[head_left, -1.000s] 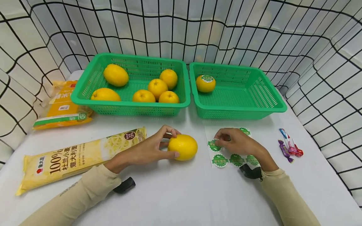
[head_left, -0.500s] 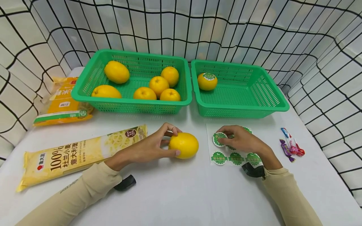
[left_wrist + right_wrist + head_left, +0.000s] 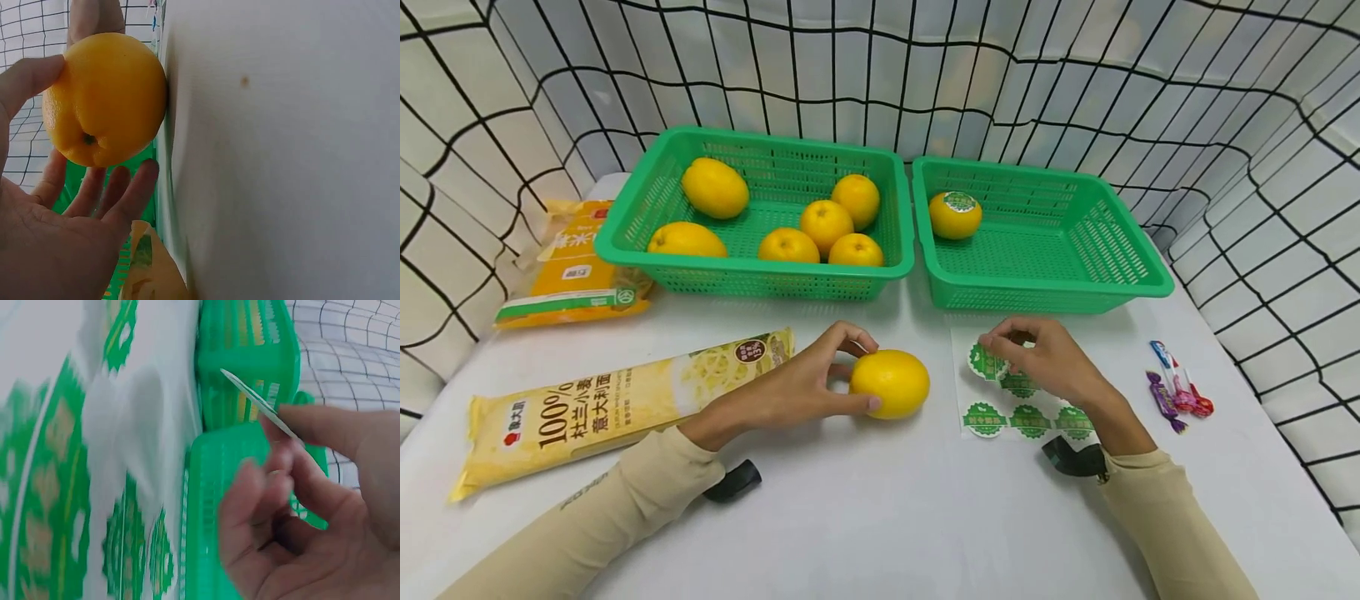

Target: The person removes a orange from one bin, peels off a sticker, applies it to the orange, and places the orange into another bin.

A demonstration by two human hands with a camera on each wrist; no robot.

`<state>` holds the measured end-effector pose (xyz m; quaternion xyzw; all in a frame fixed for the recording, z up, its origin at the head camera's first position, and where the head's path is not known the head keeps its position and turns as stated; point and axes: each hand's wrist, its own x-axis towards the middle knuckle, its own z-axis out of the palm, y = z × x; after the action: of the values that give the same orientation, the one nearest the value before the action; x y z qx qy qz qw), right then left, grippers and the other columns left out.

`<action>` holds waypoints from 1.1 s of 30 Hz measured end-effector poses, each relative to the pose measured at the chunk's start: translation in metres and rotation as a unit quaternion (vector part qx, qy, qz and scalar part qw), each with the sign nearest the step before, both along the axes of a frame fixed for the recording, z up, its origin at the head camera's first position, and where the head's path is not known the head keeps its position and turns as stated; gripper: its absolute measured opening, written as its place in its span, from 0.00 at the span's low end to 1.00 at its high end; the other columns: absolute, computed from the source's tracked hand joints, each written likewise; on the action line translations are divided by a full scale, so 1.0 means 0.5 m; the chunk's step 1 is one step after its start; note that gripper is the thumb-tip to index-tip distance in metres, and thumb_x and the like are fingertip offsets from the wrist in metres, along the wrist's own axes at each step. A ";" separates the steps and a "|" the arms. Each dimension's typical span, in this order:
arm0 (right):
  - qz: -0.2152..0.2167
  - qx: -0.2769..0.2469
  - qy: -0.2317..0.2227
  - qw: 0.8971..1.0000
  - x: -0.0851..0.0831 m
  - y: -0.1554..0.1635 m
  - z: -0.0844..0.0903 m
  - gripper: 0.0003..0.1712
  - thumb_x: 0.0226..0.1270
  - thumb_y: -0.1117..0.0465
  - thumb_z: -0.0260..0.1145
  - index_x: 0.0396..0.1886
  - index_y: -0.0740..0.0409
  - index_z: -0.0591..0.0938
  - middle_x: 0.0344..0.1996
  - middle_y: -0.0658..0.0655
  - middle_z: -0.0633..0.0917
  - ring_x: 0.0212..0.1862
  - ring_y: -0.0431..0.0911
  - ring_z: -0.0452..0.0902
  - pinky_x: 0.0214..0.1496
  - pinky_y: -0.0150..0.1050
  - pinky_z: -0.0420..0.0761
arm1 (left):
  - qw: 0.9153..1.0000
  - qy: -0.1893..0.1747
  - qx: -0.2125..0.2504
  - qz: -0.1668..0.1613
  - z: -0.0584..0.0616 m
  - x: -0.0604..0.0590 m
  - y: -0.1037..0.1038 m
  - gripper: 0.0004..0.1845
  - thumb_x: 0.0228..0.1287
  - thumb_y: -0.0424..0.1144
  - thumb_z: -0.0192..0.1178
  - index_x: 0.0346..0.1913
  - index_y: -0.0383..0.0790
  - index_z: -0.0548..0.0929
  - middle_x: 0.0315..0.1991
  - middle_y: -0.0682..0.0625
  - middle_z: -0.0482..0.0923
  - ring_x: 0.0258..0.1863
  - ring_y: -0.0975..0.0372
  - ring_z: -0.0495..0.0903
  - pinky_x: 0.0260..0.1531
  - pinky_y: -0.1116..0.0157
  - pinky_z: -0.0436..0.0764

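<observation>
On the white table, my left hand (image 3: 801, 385) grips a yellow-orange orange (image 3: 895, 383), thumb on its near side and fingers behind. The left wrist view shows the navel end of this orange (image 3: 106, 94), the thumb on it and the other fingers spread below. To the right, my right hand (image 3: 1051, 357) pinches a round green-and-white sticker (image 3: 985, 363) between thumb and forefinger, above the sticker sheet (image 3: 961, 400). Edge-on in the right wrist view, the sticker (image 3: 250, 395) is raised off the sheet. Several more green stickers lie on the sheet, partly hidden under the hand.
A green basket (image 3: 760, 279) holding several oranges stands behind the left hand. Beside it, another green basket (image 3: 1037, 296) holds one stickered orange (image 3: 953, 218). A spaghetti packet (image 3: 625, 404) and an orange bag (image 3: 568, 275) lie left, wrapped candies (image 3: 1176, 387) right. Black netting surrounds the table.
My right hand has peeled a sticker from the sheet and lifted it, its face now turned toward the head camera. The left hand still holds the orange in place.
</observation>
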<state>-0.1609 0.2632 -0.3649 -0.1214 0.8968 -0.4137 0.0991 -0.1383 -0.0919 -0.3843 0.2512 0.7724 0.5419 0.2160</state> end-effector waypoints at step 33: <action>0.008 -0.178 -0.010 0.984 0.063 -0.193 -0.026 0.11 0.76 0.56 0.69 0.38 0.60 0.83 0.37 0.56 0.85 0.28 0.53 0.77 0.32 0.40 0.83 | 0.999 -0.023 0.021 -0.007 0.002 -0.015 -0.020 0.30 0.69 0.44 0.74 0.68 0.50 0.71 0.69 0.52 0.70 0.70 0.54 0.71 0.71 0.53 0.76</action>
<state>-0.1295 0.1664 -0.3780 -0.1402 0.8072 -0.5666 0.0879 -0.1460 -0.1020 -0.3832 0.2479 0.7541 0.5620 0.2324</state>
